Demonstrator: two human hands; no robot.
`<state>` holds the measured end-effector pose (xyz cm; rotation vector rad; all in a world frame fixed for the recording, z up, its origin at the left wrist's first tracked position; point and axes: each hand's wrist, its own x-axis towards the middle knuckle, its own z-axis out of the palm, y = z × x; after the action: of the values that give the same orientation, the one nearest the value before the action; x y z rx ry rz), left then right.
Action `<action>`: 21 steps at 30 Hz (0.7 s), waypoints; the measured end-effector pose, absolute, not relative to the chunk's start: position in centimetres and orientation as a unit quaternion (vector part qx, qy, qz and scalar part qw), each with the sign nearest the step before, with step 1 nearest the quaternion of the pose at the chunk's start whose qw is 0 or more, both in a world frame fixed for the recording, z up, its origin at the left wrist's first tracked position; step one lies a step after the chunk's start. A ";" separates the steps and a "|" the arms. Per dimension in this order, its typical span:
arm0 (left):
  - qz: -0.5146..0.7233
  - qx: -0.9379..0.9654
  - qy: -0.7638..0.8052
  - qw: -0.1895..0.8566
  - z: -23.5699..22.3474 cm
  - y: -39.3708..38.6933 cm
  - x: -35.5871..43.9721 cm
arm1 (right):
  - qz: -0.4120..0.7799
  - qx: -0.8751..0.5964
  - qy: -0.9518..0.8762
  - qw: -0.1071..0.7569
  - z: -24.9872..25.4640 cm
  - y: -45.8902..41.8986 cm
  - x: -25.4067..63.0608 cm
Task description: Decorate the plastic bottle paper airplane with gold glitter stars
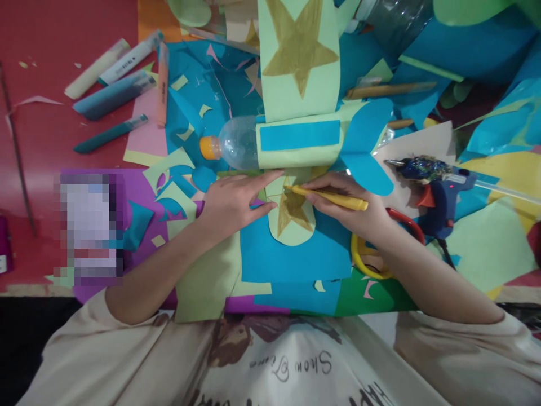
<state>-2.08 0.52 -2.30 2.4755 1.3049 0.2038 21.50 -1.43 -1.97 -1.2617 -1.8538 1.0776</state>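
Note:
My right hand (346,206) is closed around a yellow marker (333,198), whose tip touches a gold star drawn on a rounded pale green paper piece (296,223). My left hand (234,200) lies flat with fingers stretched out, pressing on the paper's left edge. Just beyond the hands lies a clear plastic bottle (236,144) with an orange cap, wrapped in green and blue paper, with blue fins and a green wing bearing another gold star (298,48).
A blue glue gun (435,189) rests at the right, with yellow-handled scissors (372,256) under my right wrist. Several markers (118,84) lie at the far left on the red surface. Sheets and scraps of blue, green, purple and pink paper cover the rest.

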 end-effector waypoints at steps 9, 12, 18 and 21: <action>0.058 0.864 0.467 0.179 -2.2 0.5 -2.1 | 0.410 -0.495 -0.702 0.307 -1.8 -1.5 21.5; 0.056 0.864 0.467 0.181 -2.1 0.5 -2.0 | 0.410 -0.484 -0.712 0.302 -1.7 -1.5 21.5; 0.060 0.864 0.466 0.180 -2.3 0.6 -2.0 | 0.411 -0.508 -0.688 0.317 -2.0 -1.6 21.5; 0.060 0.865 0.465 0.178 -2.2 0.6 -2.1 | 0.406 -0.500 -0.698 0.313 -1.9 -1.6 21.5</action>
<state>-2.06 0.60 -2.24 2.4481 1.3148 0.1683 21.55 -1.62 -1.94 -1.3188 -1.8399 1.0707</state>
